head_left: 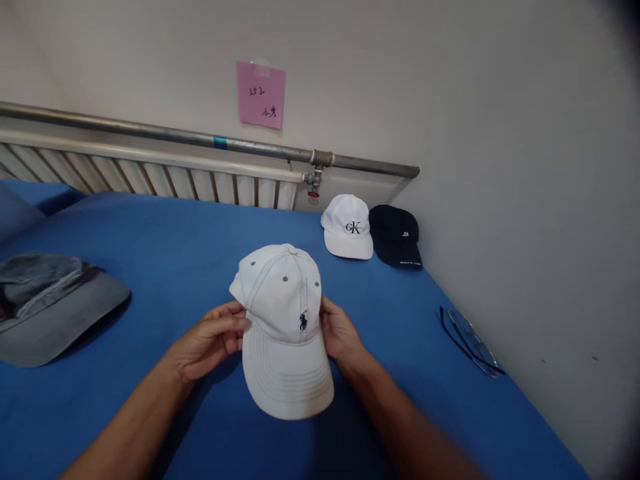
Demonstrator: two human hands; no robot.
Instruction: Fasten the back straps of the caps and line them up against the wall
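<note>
Between my two hands is a white baseball cap (285,320) with a small dark horse-rider logo, its brim toward me. My left hand (215,340) grips the cap's left edge near where brim and crown meet, thumb on the outside. On the opposite side my right hand (341,330) holds the cap's edge, its fingertips hidden behind the crown. Farther back, against the wall, a second white cap (349,227) with black letters lies beside a black cap (396,237). A faded grey cap (60,307) rests at the far left.
Everything lies on a blue sheet (165,247). Folded eyeglasses (473,341) lie near the right wall. Along the back run a white radiator (200,183) and a metal pipe (165,130) with a red-handled valve (314,193). A pink note (261,95) is taped above.
</note>
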